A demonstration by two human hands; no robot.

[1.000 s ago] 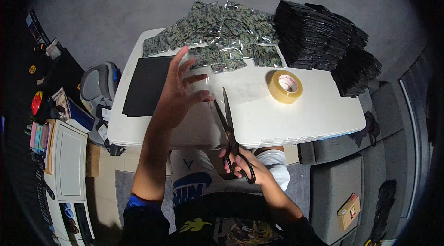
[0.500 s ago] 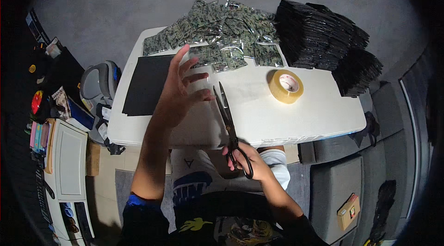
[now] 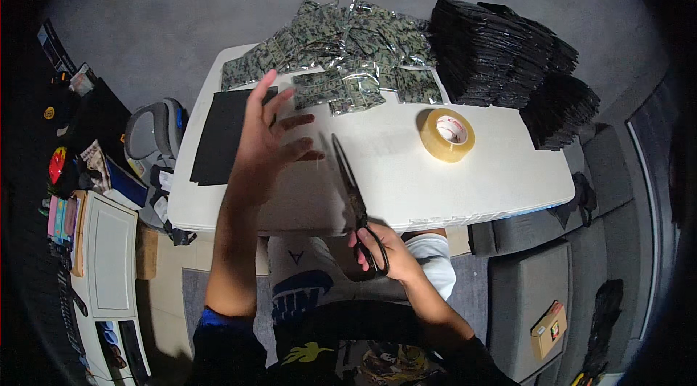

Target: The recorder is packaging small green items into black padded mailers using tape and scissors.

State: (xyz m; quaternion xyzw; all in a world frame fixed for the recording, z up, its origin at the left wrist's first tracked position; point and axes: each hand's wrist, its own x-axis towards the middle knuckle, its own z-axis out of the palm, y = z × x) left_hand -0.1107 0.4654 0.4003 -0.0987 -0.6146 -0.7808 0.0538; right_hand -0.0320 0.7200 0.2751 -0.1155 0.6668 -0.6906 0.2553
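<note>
My right hand [image 3: 383, 249] grips a pair of black scissors [image 3: 351, 186] by the handles at the table's near edge, blades pointing away from me. The blades now lie together. My left hand [image 3: 270, 128] is raised above the table, fingers spread and holding nothing. Behind it lies a flat black sheet or stack of sheets [image 3: 218, 143], partly covered by the hand and forearm. Beyond my hands spreads a heap of camouflage-patterned items in clear plastic packets [image 3: 341, 37]. A roll of clear yellowish tape [image 3: 435, 140] lies on its side to the right.
Stacks of glossy black packets [image 3: 494, 55] fill the far right of the white table [image 3: 494, 183]. A grey chair [image 3: 149, 135] and a white cabinet [image 3: 109, 248] stand at the left. At the right, a grey sofa [image 3: 526, 291] holds a small cardboard box [image 3: 549, 329].
The scissors' blades have gone from slightly apart to together. My left hand has shifted a little left, still spread. Things on the table have stayed put.
</note>
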